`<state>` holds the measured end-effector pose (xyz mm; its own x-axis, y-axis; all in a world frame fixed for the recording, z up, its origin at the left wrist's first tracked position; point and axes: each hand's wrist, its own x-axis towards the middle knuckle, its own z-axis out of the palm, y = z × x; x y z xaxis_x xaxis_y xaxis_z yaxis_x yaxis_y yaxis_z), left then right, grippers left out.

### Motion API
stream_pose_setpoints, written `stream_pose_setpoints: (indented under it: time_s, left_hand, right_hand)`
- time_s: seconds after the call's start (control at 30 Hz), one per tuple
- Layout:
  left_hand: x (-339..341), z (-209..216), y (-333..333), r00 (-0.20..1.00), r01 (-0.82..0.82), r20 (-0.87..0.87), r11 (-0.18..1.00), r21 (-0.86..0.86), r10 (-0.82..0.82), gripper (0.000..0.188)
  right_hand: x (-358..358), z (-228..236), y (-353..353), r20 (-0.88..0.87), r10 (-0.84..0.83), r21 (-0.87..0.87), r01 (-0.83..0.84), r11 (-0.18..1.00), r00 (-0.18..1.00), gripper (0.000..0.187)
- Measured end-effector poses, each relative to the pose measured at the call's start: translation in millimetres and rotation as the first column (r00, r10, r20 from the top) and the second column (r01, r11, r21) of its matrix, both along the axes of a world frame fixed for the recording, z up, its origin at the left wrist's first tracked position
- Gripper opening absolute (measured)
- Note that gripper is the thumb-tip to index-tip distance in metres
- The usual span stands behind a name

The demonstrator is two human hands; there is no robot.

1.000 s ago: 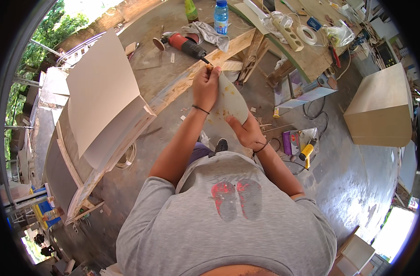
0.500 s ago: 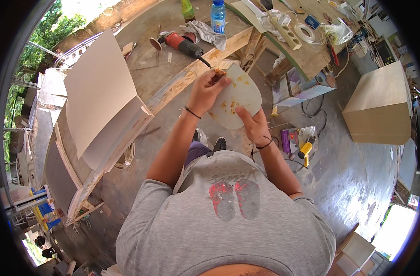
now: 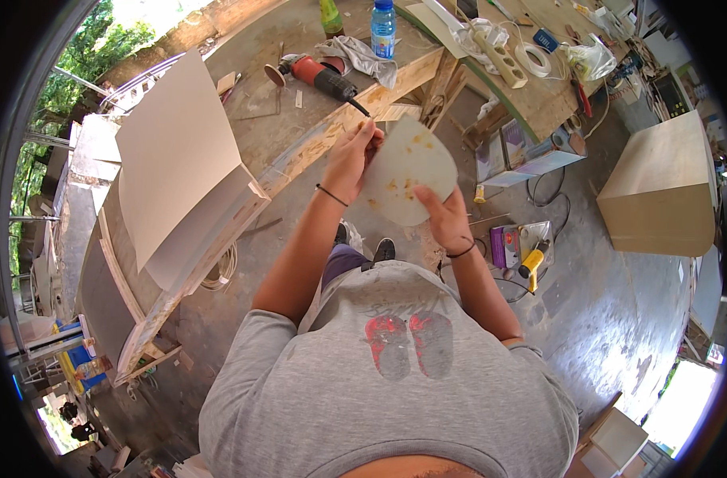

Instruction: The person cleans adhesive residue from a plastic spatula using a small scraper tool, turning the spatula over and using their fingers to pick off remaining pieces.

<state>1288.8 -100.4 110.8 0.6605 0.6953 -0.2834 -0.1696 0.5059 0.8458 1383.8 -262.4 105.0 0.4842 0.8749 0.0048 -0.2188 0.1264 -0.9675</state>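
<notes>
My right hand (image 3: 446, 217) grips the lower right edge of a thin pale rounded panel (image 3: 411, 163), its thumb lying across the face. Several yellow-brown smears mark that panel. Beside its upper left edge, my left hand (image 3: 355, 159) has its fingers curled together. Only a sliver of brown shows at those fingertips; what they hold is mostly hidden. Just beyond the left hand, a red and black power tool (image 3: 322, 77) with a round disc lies on the workbench (image 3: 256, 127), its cord running toward my fingers.
A large pale curved sheet (image 3: 180, 159) leans at the left. A blue-capped bottle (image 3: 383, 32) and a grey rag (image 3: 363, 60) stand near the tool. On the right are a plywood box (image 3: 654, 187), a yellow heat-gun-shaped tool (image 3: 532, 263) and floor cables (image 3: 566, 199).
My left hand has moved off the panel's face to its left edge. The crumpled brown material seen at its fingers is now mostly out of sight. The right hand keeps its grip.
</notes>
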Motion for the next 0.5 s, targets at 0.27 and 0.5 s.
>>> stream_pose_setpoints:
  time_s: [0.27, 0.5]
  left_hand:
    - [-9, 5, -12, 0.983, 0.182, -0.042, 0.911, 0.369, -0.179, 0.037]
    - [-14, 22, -16, 0.983, 0.153, 0.042, 0.917, 0.367, -0.181, 0.036]
  right_hand:
    - [10, 7, -4, -0.191, -0.031, 0.072, 0.046, 0.996, 0.981, 0.033]
    - [10, 8, -7, -0.177, -0.053, 0.067, 0.066, 0.996, 0.983, 0.031]
